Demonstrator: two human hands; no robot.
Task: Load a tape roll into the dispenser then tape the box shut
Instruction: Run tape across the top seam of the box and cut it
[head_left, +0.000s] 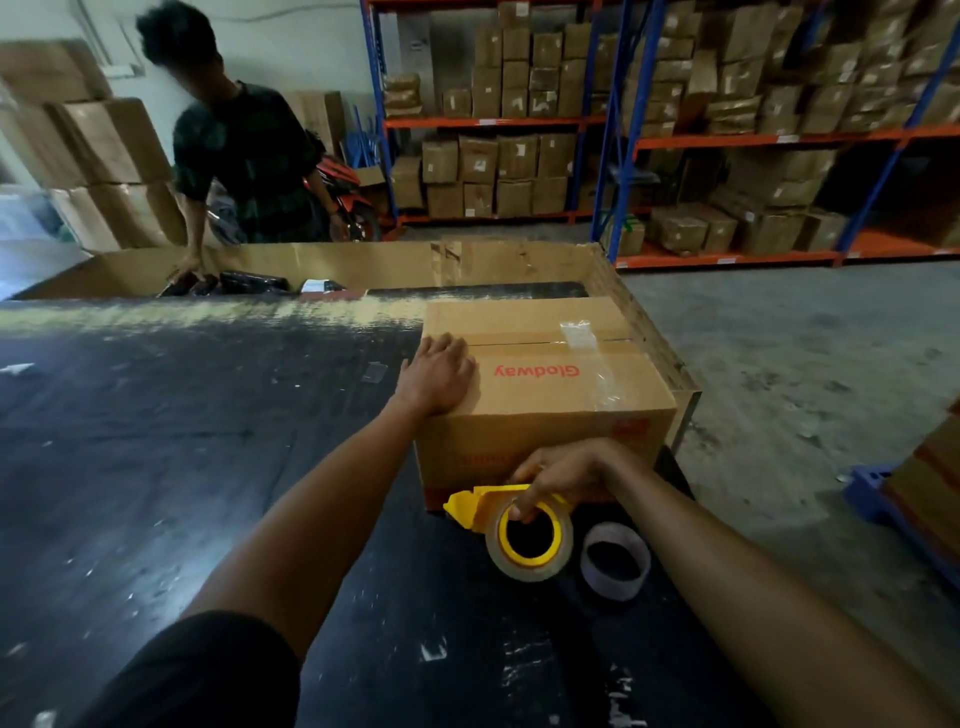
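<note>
A brown cardboard box (550, 395) with red "Glodway" print stands on the black table, flaps closed, with a short strip of clear tape across the right part of its top seam. My left hand (441, 376) lies flat, fingers together, on the box's top left corner. My right hand (558, 475) grips the yellow tape dispenser (470, 506) in front of the box's near face. A clear tape roll (530, 538) sits in the dispenser, my fingers hooked into its core. A second ring, an empty grey tape core (615, 561), lies on the table to the right.
The black table (182, 467) stretches left, speckled with scraps. A large open cardboard bin (363, 265) holding dark packages stands behind it, where another person (244, 166) reaches in. Shelving racks (753, 140) stacked with cartons fill the back. A blue pallet (878, 493) sits at the right.
</note>
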